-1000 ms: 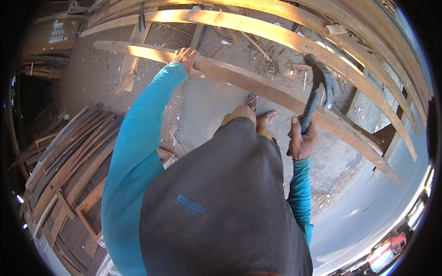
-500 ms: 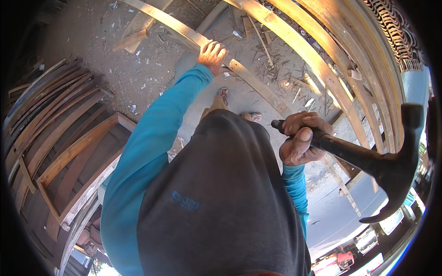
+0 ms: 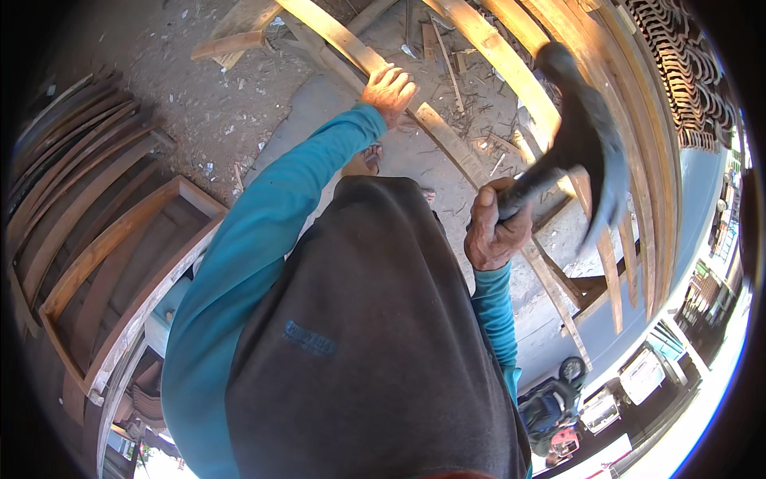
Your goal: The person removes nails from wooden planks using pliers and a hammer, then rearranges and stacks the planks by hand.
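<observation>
My right hand (image 3: pixel 499 227) is closed round the handle of a dark claw hammer (image 3: pixel 586 148). The hammer's head is raised up and to the right, slightly smeared by motion, its curved claw pointing down. Farther ahead, my left hand (image 3: pixel 388 94) is wrapped over a long pale wooden strip (image 3: pixel 335 33). On the near side of that hand a wooden board (image 3: pixel 451 144) runs toward my right hand. Whether strip and board are one piece is hidden by the fingers.
Several long timbers (image 3: pixel 638 152) curve along the right, beside stacked roof tiles (image 3: pixel 690 80). Wood scraps (image 3: pixel 447 64) litter the ground ahead. A wooden frame (image 3: pixel 120 247) and dark boards (image 3: pixel 60 191) lie to the left. A motorcycle (image 3: pixel 550 407) stands at lower right.
The hammer has swung upward and inward from the right, its head now above my right hand. My left hand stays on the strip while the view has shifted a little.
</observation>
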